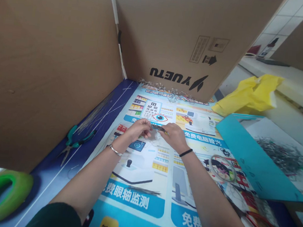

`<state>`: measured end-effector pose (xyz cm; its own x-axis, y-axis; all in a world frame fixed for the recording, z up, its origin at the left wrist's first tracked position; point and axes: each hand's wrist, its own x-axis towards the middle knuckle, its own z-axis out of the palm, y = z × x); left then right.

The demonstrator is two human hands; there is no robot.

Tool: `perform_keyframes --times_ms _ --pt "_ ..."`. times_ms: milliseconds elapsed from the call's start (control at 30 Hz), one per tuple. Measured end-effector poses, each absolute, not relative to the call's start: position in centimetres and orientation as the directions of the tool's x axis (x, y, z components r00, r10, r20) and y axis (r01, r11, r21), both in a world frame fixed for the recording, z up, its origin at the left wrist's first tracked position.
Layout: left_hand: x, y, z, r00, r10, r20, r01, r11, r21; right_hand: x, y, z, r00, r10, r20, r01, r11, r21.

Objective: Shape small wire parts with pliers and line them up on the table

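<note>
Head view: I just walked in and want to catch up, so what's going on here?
A person works with both bare hands over a printed sheet. The right hand grips a small dark tool, probably pliers; the left hand is at its tip, but whether its fingers hold anything I cannot tell. Teal-handled pliers lie at the left, and a blue tray on the right holds a pile of thin, wire-like pieces.

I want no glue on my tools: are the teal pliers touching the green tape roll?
Apart. The head view shows bare blue surface between the teal pliers and the green tape roll.
</note>
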<state>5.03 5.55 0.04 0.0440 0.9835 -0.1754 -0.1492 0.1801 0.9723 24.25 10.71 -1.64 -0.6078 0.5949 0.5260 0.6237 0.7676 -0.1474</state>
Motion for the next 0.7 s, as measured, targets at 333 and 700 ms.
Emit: perform_keyframes --times_ms 333,700 --pt "5.13 5.69 0.03 0.014 0.977 -0.211 -0.148 0.211 0.966 24.43 10.74 -1.55 -0.634 0.582 0.510 0.634 0.768 -0.088" --pt "4.98 5.74 -0.28 0.028 0.977 -0.209 -0.154 0.211 0.965 24.48 10.77 -1.72 -0.651 0.585 0.484 0.632 0.770 -0.081"
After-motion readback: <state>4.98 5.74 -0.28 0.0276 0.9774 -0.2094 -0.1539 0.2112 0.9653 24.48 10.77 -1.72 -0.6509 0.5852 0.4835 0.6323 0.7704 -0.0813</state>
